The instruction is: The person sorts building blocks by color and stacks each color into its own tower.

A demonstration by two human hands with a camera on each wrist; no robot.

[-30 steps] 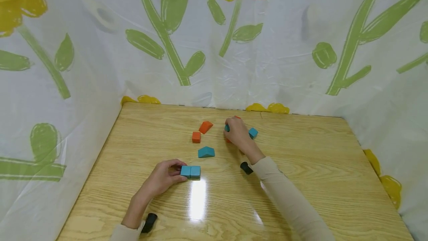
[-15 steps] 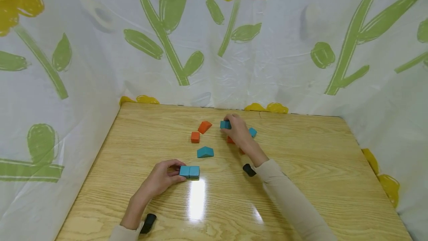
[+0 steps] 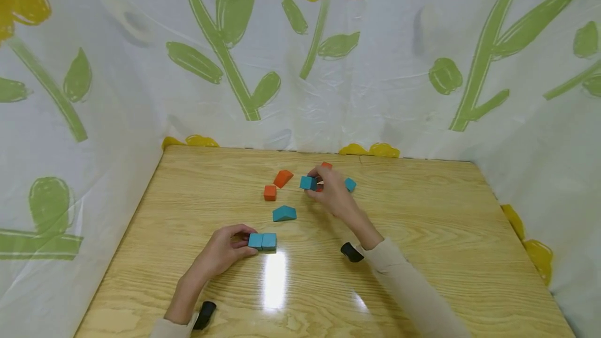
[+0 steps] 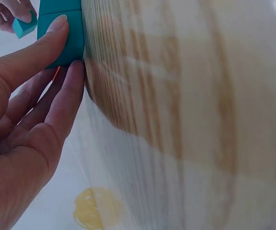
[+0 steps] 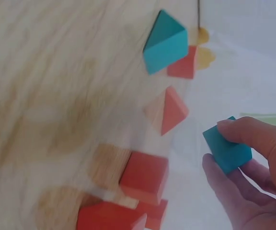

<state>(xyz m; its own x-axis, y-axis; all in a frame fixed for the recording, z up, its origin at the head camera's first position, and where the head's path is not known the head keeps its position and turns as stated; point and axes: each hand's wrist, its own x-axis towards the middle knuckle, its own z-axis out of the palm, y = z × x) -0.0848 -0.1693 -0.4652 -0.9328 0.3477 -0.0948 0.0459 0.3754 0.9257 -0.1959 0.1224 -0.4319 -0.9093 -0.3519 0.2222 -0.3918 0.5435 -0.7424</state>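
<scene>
In the head view my left hand [image 3: 218, 254] pinches the left one of two blue cubes [image 3: 255, 241] standing side by side; its thumb lies on the near face of the cube [image 4: 59, 43] in the left wrist view. My right hand [image 3: 335, 194] holds a blue block [image 3: 307, 183] between thumb and fingers, apart from the table in the right wrist view, where the block [image 5: 228, 148] looks like a cube. Between the hands lies a blue triangular block [image 3: 284, 214]. Behind it are a red cube [image 3: 269, 193] and an orange-red triangular block [image 3: 283, 179].
Another blue block [image 3: 350, 185] sits right of my right hand, and a red one [image 3: 326, 165] behind it. The right wrist view shows several red blocks, including a cube [image 5: 145, 177]. White flower-printed sheets [image 3: 328, 103] border the wooden table [image 3: 422, 213].
My right hand has moved left and slightly nearer with the blue block, uncovering more of it. My left hand keeps its place at the two cubes. The head view shifts slightly.
</scene>
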